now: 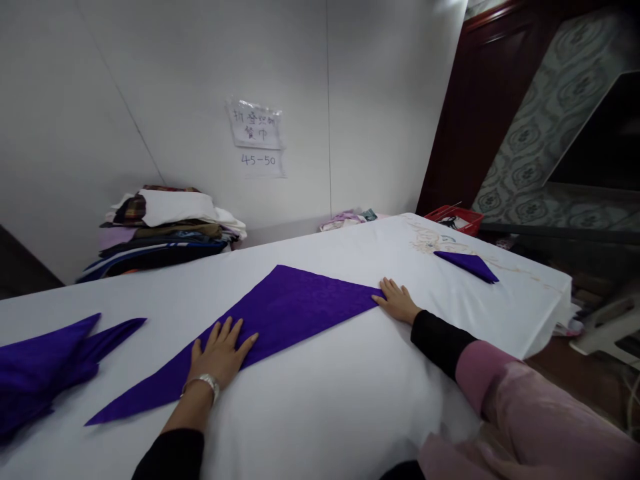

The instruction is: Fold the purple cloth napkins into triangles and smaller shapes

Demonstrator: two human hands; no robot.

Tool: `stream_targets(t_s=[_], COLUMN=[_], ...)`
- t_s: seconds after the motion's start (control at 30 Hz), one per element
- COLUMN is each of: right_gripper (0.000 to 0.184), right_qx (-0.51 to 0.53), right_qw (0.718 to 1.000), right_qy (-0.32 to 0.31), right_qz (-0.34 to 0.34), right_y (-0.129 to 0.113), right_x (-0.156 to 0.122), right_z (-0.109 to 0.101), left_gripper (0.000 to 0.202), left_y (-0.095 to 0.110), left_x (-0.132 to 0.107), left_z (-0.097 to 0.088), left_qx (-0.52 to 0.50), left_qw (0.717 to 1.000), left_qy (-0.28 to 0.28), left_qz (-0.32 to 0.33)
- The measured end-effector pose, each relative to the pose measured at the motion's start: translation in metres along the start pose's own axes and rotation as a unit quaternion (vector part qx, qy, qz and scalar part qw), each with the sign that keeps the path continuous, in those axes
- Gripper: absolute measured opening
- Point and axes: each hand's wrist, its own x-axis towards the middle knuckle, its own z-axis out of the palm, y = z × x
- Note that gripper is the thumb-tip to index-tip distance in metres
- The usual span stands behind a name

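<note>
A purple cloth napkin [305,300] lies folded into a wide triangle on the white tablecloth [330,407], its long edge toward me. My left hand [220,353], with a bracelet at the wrist, rests flat on the napkin's left half with fingers spread. On the right corner of the triangle lie the fingers of my right hand [397,300], stretched out and pressing lightly or just touching. Neither hand grips the fabric. The napkin's far point and its left tip show uncovered.
More purple cloth [45,367] lies loosely heaped at the left. A smaller folded purple napkin [467,265] sits far right. Stacked clothes [165,233] stand by the wall under a paper sign [257,133]. A red basket [465,220] is beyond the table's right end, near a white stool [607,333].
</note>
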Motion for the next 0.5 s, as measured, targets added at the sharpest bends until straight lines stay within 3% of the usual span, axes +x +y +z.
stream_targets(t_s=[0.2,0.33,0.43,0.5], right_gripper=[0.058,0.047,0.046,0.045], right_qx=[-0.041,-0.118,-0.149,-0.161], right_qw=[0.999,0.993,0.986,0.976], right_qy=[-0.006,-0.008,0.032,0.082], right_qz=[0.002,-0.021,-0.062,-0.122], right_y=[0.013,0.040,0.057,0.051], right_x=[-0.010,-0.011,0.000,0.011], right_z=[-0.003,0.007,0.016,0.019], left_gripper=[0.057,0.072,0.075,0.076], left_y=[0.004,0.010,0.011,0.012], left_x=[0.000,-0.005,-0.008,-0.009], left_z=[0.003,0.001,0.001,0.001], left_qx=[-0.050,-0.094,-0.119,-0.123], left_qw=[0.998,0.994,0.992,0.991], left_qy=[0.017,0.017,0.022,0.022], left_qz=[-0.035,-0.048,-0.042,-0.049])
